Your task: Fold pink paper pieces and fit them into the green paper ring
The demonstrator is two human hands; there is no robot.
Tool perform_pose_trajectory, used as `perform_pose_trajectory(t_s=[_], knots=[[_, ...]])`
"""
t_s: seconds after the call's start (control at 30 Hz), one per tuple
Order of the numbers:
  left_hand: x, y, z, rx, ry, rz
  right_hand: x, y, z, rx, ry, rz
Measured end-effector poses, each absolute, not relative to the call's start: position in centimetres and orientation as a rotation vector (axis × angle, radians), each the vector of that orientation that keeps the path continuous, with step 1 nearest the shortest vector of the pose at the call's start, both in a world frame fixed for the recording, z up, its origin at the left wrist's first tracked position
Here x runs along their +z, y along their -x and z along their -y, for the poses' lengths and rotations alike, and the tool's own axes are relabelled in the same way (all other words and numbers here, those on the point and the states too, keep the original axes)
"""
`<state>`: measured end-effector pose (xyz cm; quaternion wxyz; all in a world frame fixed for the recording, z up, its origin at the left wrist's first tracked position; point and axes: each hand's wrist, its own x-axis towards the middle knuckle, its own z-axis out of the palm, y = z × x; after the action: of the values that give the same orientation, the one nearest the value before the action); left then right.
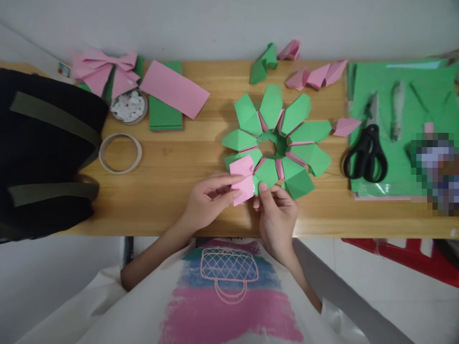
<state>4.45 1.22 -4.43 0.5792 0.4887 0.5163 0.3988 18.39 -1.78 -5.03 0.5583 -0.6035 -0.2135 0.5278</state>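
Observation:
A green folded-paper flower (271,102) with pink paper between its petals and a hole in its middle lies on the wooden table. My left hand (210,198) pinches a small folded pink paper piece (242,180) between thumb and fingers, at the flower's lower left. The pink piece overlaps a green petal there. At the lower edge of the flower, my right hand (278,210) has its thumb on a green petal (266,175), with the fingers curled beneath it. Whether the pink piece touches the petal's fold is hard to make out.
Black-handled scissors (369,155) and a cutter (398,111) lie on green sheets (362,95) at right. Folded pink pieces (319,76) sit behind the flower. Leftward are a tape roll (101,155), a pink paper rectangle (174,89), a tub of white bits (129,107) and a black bag (46,153).

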Motion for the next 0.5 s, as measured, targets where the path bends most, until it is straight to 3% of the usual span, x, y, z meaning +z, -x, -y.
perform_pose_trajectory(t_s=[0.5], knots=[[-4.47,-4.32,-0.69,0.922,-1.166,-1.285,-5.15,-18.36,1.73,1.254,1.427,0.484]])
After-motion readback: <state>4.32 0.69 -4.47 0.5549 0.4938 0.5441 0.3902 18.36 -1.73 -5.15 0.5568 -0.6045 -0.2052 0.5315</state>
